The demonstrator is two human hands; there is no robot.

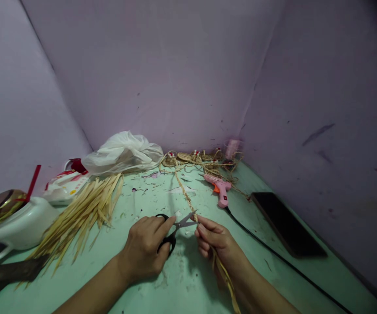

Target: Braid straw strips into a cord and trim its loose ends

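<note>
My left hand (147,244) is closed on black-handled scissors (178,226), with finger and thumb at the handle loops. Their blades are apart and reach to the right, around or right beside a braided straw cord (184,191). That cord runs from the far end of the table toward me. My right hand (215,239) pinches the cord just below the blades. Loose straw strands (225,277) hang from under the right hand toward the front edge of the view. Whether the blades touch the cord I cannot tell.
A pink glue gun (220,188) with a black cable and a dark phone (288,223) lie on the right. Dried straw strips (80,213), a white mug (28,224) and a white plastic bag (124,152) are left. Woven pieces (184,157) lie along the back wall.
</note>
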